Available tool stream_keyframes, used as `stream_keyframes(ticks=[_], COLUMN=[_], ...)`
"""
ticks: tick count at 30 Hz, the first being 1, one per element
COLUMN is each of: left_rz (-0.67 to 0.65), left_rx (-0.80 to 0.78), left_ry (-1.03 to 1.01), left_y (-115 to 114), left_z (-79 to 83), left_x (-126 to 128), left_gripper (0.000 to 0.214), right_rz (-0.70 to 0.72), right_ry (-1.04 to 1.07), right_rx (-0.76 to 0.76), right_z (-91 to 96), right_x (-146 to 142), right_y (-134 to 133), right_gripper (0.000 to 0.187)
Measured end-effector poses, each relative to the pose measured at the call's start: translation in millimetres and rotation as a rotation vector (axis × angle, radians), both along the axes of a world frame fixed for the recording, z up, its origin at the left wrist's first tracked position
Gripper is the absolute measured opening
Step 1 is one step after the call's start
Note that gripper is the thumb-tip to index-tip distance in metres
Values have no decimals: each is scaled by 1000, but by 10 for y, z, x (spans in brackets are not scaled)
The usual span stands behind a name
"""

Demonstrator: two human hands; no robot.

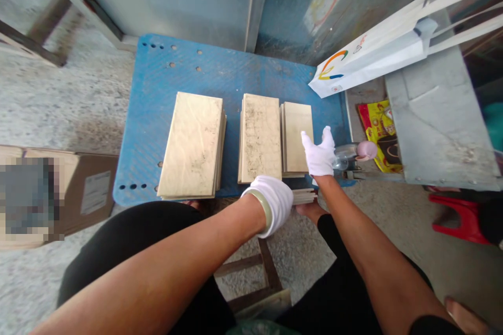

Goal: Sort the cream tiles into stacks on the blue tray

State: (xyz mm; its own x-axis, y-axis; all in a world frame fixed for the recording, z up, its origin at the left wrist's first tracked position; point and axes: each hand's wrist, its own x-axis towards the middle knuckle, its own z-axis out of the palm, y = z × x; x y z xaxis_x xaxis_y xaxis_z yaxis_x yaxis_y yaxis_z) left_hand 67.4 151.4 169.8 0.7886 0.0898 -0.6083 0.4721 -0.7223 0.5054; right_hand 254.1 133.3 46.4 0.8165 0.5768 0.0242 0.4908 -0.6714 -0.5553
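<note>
My left hand [274,203], in a white glove, is at the front edge of the blue table [220,70], its back towards me and its fingers hidden. Just right of it, several thin boards [304,196] show edge-on; whether the hand grips them I cannot tell. My right hand [320,156], also gloved in white, has thumb and fingers spread and is empty. It is by the right side of a narrow stack of boards [297,125]. Left of that stack is a smudged stack of pale boards [261,136], and a wider stack [192,141] lies further left.
A clear bottle with a pink cap [366,151] is beside my right hand. A white paper bag [373,63] leans at the back right, near a yellow-red packet [379,133] and a grey metal surface [444,120]. A cardboard box [88,188] is on the left, a red stool [459,217] on the right.
</note>
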Motion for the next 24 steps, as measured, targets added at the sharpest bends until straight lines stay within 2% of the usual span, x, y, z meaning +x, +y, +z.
stream_keyframes(ticks=[2, 4, 9, 13, 18, 24], left_rz=[15, 34, 78, 62, 35, 31], left_rx=[5, 7, 48, 91, 116, 106], left_ry=[18, 21, -2, -25, -40, -32], left_y=[25, 59, 129, 127, 92, 51], left_z=[2, 2, -22, -43, -55, -62], left_x=[13, 21, 18, 25, 79, 146], left_gripper=[26, 30, 40, 44, 44, 40], right_rz=[-32, -78, -151, -100, -37, -62], right_ry=[14, 22, 54, 42, 34, 52], right_rx=[57, 30, -254, -361, -356, -359], right_z=[15, 29, 28, -102, -327, -494], right_x=[53, 45, -262, -587, -809, -858], right_y=[-205, -477, -1216, -1608, -1787, -1732], right_gripper=[91, 91, 101, 112, 122, 131])
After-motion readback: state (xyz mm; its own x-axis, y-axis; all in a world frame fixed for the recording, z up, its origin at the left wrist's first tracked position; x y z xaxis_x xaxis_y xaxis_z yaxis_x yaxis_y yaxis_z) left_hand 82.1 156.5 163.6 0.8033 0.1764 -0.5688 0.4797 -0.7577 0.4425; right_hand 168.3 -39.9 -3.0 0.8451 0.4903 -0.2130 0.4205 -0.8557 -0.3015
